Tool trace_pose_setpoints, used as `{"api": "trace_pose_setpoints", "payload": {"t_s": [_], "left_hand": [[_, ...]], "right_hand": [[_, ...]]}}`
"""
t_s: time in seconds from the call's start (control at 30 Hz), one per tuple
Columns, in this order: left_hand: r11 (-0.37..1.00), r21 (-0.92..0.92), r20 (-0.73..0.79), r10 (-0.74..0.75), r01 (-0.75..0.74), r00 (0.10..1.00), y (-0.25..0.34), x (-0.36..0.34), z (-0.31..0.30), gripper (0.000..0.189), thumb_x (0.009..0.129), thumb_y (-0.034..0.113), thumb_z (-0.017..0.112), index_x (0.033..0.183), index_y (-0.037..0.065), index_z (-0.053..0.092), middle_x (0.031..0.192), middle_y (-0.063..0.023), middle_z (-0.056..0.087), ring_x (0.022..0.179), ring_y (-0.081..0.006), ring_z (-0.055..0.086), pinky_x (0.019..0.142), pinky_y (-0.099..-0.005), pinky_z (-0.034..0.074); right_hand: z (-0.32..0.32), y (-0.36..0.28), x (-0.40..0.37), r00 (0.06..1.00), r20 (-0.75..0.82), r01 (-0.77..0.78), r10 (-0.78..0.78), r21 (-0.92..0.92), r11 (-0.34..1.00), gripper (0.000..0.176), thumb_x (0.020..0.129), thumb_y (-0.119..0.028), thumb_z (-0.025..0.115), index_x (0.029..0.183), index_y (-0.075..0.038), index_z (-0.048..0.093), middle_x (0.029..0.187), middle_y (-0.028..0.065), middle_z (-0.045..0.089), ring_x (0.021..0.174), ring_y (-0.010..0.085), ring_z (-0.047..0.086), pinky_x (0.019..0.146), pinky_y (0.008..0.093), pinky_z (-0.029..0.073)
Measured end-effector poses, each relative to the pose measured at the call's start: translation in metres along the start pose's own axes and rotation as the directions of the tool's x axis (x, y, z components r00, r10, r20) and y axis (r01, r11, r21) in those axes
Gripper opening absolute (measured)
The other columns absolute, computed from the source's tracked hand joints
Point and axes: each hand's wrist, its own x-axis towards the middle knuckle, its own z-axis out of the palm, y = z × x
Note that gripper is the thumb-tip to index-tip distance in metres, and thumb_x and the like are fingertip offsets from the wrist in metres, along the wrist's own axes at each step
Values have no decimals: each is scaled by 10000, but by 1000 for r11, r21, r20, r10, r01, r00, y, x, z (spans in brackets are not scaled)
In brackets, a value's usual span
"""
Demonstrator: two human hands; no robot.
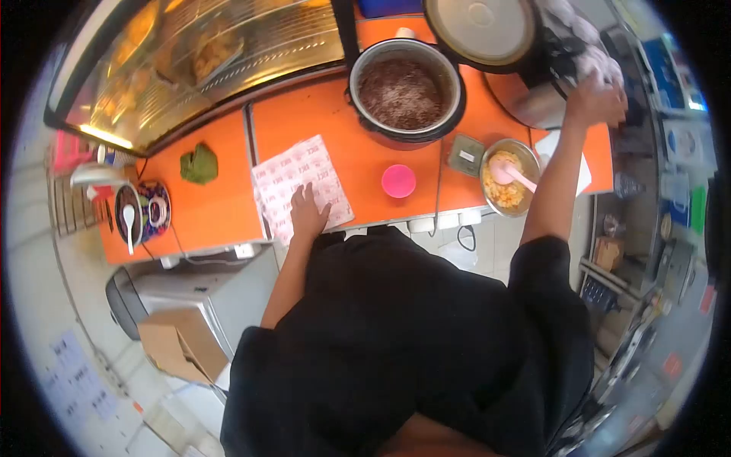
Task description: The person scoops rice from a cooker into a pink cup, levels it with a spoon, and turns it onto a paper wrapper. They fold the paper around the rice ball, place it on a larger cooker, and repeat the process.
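My left hand (308, 211) lies flat, fingers spread, on a stack of white wrapping paper (297, 171) with red print. My right hand (596, 105) is stretched out to the upper right, beside pale plastic bags (598, 62). Its fingers look curled, and what they hold, if anything, is too blurred to make out. Under my right forearm stands a metal bowl (496, 204) of yellowish, chopped food with a pink spoon (512, 174) in it. A small pink cup (398, 181) sits between the paper and the bowl.
A pot (407, 91) of dark reddish-brown rice stands at the back of the orange counter (327, 114), near a round lid (481, 30). A lit glass display case (205, 61) fills the back left. A green leaf-like piece (199, 164) and a patterned container (154, 207) lie left.
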Motion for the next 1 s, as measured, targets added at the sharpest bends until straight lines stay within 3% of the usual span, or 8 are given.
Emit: {"api": "trace_pose_setpoints", "payload": {"t_s": [0.03,0.13,0.27,0.4,0.53,0.7,0.8,1.0], "left_hand": [[987,145,52,-77,69,996,-4,-4,6,866,857,417,762,1550,85,363,1576,-245,360,1465,-426,331,1154,-573,338],[966,226,196,-172,127,965,-20,-6,16,1042,848,561,719,1648,154,189,1695,-220,135,1555,-425,150,1185,-679,222],[978,196,175,-100,65,979,-34,-3,12,1013,869,547,699,1656,182,177,1704,-195,128,1554,-408,163,1174,-689,215],[993,-55,122,-97,104,988,-57,7,-25,788,906,413,688,1569,132,368,1619,-172,344,1473,-357,337,1096,-641,333],[971,-240,-433,-91,-17,897,-119,22,-121,437,871,149,702,1296,74,631,1302,-154,638,1236,-362,565,1054,-482,426],[992,-30,-836,-92,122,540,-332,17,-281,249,871,124,687,1114,71,690,1077,-116,705,1083,-359,612,913,-459,489],[808,13,-850,-301,589,432,-462,0,-361,242,855,137,713,1092,85,698,1051,-90,706,1116,-348,576,874,-526,481],[528,186,-472,-692,829,546,-588,-11,-402,330,842,230,770,1133,90,706,1010,-109,744,1234,-357,535,930,-583,406]], "right_hand": [[-17,-8,-11,997,-70,26,-20,97,995,427,964,-485,616,1083,-85,705,1025,184,669,1043,370,604,917,513,449],[-132,-74,-84,768,637,-437,70,442,783,317,1014,-294,589,940,2,676,850,213,667,752,362,635,705,452,499],[-210,-119,-214,-309,888,-132,-340,314,940,724,894,-663,616,1096,27,696,1086,302,700,998,466,690,901,548,525],[-176,-98,-423,169,792,-100,-587,606,789,542,810,-406,757,1108,35,653,878,287,717,882,403,730,732,470,590],[-204,-134,-376,-167,940,-690,-297,104,716,340,845,-169,663,1122,-2,559,998,137,669,827,276,697,624,412,593],[-265,-213,-305,-350,858,-878,-375,-162,450,484,912,-94,633,1353,-104,433,1311,90,564,1037,210,648,658,341,618],[-317,-311,-285,-270,779,-957,-566,-279,73,588,945,-145,679,1467,-103,413,1373,94,554,1201,258,620,805,389,628],[-404,-601,-270,-157,567,-987,-809,-64,147,632,937,-139,710,1494,-29,433,1392,99,568,1220,246,616,943,397,576]]}}
